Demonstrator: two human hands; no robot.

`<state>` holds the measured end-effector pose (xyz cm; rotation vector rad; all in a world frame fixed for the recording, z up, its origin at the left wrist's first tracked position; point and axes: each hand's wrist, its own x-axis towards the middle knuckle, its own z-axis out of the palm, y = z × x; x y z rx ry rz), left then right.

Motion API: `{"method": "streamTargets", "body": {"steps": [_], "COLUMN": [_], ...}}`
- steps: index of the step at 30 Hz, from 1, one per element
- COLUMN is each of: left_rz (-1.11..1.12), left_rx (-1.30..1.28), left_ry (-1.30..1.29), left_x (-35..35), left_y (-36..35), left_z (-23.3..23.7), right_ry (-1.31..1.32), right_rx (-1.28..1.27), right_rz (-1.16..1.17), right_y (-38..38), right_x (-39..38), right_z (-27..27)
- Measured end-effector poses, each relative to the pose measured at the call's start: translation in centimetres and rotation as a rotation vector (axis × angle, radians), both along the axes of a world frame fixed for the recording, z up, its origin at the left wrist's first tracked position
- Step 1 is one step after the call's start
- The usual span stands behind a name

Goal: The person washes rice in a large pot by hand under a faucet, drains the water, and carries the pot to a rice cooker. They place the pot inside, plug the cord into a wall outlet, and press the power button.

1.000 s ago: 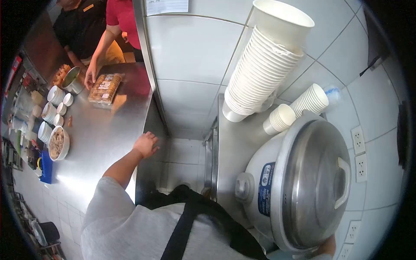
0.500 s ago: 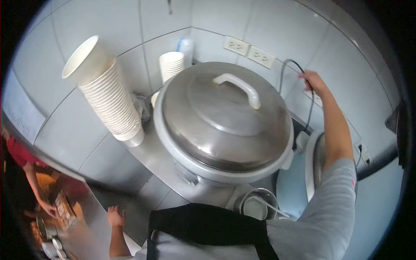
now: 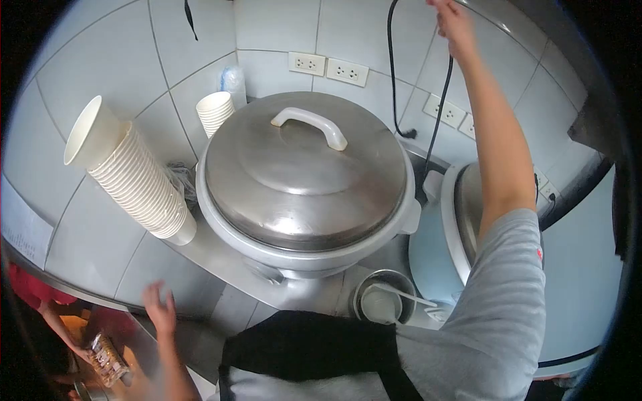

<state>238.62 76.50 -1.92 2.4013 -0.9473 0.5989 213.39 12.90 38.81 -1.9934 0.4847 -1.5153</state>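
High at the top of the view, my right hand (image 3: 457, 30) is closed around a black power cord (image 3: 392, 73). The cord loops over the hand, and its plug end (image 3: 407, 134) hangs free by the wall. Below and left of that hand sits a large rice cooker (image 3: 304, 180) with a domed metal lid and a white handle (image 3: 311, 123). The cord's other length runs down behind a second, light blue cooker (image 3: 428, 240). At the lower left, my left hand (image 3: 160, 311) is raised, fingers apart and slightly blurred, holding nothing.
White wall outlets (image 3: 326, 67) line the tiles, with more outlets (image 3: 445, 110) further right. A tall leaning stack of paper cups (image 3: 137, 177) and a shorter cup stack (image 3: 215, 113) stand left. A metal pot (image 3: 382, 297) holds a ladle. Another person's arm (image 3: 65, 329) shows lower left.
My right hand has risen with the cord, and the plug end now hangs in sight. My left hand has lifted slightly. The view has shifted, moving the cooker left in the picture.
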Motion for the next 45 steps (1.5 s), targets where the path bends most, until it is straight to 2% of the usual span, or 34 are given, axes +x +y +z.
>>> {"method": "streamTargets", "body": {"steps": [1,2,4,6,7,8,9,12,13,15,17,19,21,22,23,24,25,26,27,28,29,30,31,33,34,35,36,38,39,40,43,45], "left_rz": [-0.042,-0.140,-0.569,-0.981,-1.174,-1.245,-1.309,-1.267,-1.250,-1.429,-1.413,-1.438,-1.433,-1.408,-1.492,-1.552,-1.406,-1.363,-1.369,-1.375,-1.413,-1.454,-1.390,-1.236,-1.146,-1.071,-1.009,-0.727,-0.683,-0.638,-0.625,-0.731], "left_rx": [-0.103,-0.270,-0.601,-0.370,-0.323,-0.204,-0.211,-0.653,-0.814,-0.786,-0.781,-0.744,-0.659,-0.593,-0.651,-0.695,-0.791,-0.805,-0.705,-0.609,-0.514,-0.363,-0.228,-0.178,-0.082,0.011,0.102,0.290,0.249,0.206,0.162,0.122], "left_ry": [0.118,0.134,0.517,0.992,1.150,1.283,1.425,1.699,1.756,1.779,1.465,1.338,1.165,1.068,0.832,0.584,0.297,0.192,0.123,0.052,-0.040,-0.021,-0.101,-0.321,-0.364,-0.399,-0.428,-0.401,-0.443,-0.484,-0.362,-0.445], "left_x": [0.2,1.2,-0.6,-3.9,-6.3,-7.7,-9.2,-14.5,-15.4,-14.8,-16.3,-16.8,-17.3,-18.0,-18.6,-18.9,-19.6,-19.6,-19.6,-19.7,-19.5,-19.1,-18.7,-17.6,-16.8,-16.5,-16.0,-14.2,-13.2,-12.4,-12.6,-13.1], "left_y": [-3.6,-6.8,-14.5,-20.4,-23.8,-27.3,-30.7,-36.9,-38.5,-43.4,-45.0,-46.5,-47.4,-47.6,-49.9,-51.8,-50.2,-50.2,-49.9,-49.8,-49.9,-47.6,-45.6,-47.0,-47.6,-48.2,-49.1,-52.2,-52.3,-52.2,-50.6,-48.6], "left_z": [5.3,8.7,17.6,25.1,27.3,28.5,29.4,32.0,32.4,32.6,32.8,32.0,31.3,30.5,28.2,26.1,25.7,25.0,24.2,23.3,22.2,22.3,22.6,21.1,21.0,21.1,21.0,20.8,21.7,23.0,26.4,27.6], "right_ry": [-0.125,-0.076,0.021,0.071,0.097,0.082,0.065,0.024,0.040,0.149,0.375,0.640,0.398,0.290,0.229,0.233,0.168,0.111,0.107,0.013,-0.051,-0.183,-0.093,-0.276,-0.282,-0.434,-0.596,-0.843,-0.917,-0.937,-0.816,-0.699], "right_rx": [0.014,0.064,0.164,0.056,0.002,-0.072,-0.147,-0.280,-0.230,-0.139,0.009,0.225,0.534,0.654,0.774,0.786,0.870,0.947,0.879,0.742,0.648,0.613,0.587,0.436,0.388,0.364,0.353,0.330,0.305,0.276,-0.034,-0.288], "right_rz": [0.028,0.087,0.207,0.147,0.117,0.172,0.228,0.343,0.409,0.469,0.447,0.413,0.526,0.605,0.826,0.941,0.768,0.599,0.647,0.551,0.574,0.395,0.526,0.381,0.253,0.125,0.036,-0.071,-0.076,-0.086,0.113,-0.153], "right_y": [0.2,1.7,6.4,9.7,11.4,12.9,14.3,17.8,18.4,17.0,13.8,9.9,6.3,7.3,4.9,5.0,7.0,8.7,2.9,-0.6,-2.7,-0.1,-8.2,-13.8,-15.9,-18.1,-13.6,-3.5,0.9,4.2,9.5,5.1], "right_x": [-0.2,-0.7,-1.9,-2.0,-2.2,-2.5,-2.8,-5.1,-6.1,-7.6,-8.8,-9.4,-9.3,-8.8,-8.3,-7.5,-6.5,-4.8,-3.8,-3.1,-3.3,-2.7,-3.7,-5.1,-6.5,-9.1,-10.3,-11.7,-12.0,-11.8,-10.6,-10.4], "right_z": [0.7,1.2,0.8,-0.8,-1.6,-2.5,-3.6,-7.5,-9.2,-12.6,-14.0,-13.6,-13.0,-11.3,-10.5,-8.9,-7.2,-6.4,-7.0,-6.6,-5.7,-3.7,-2.5,0.1,2.0,4.0,5.3,7.0,7.0,7.5,5.3,4.1]}}
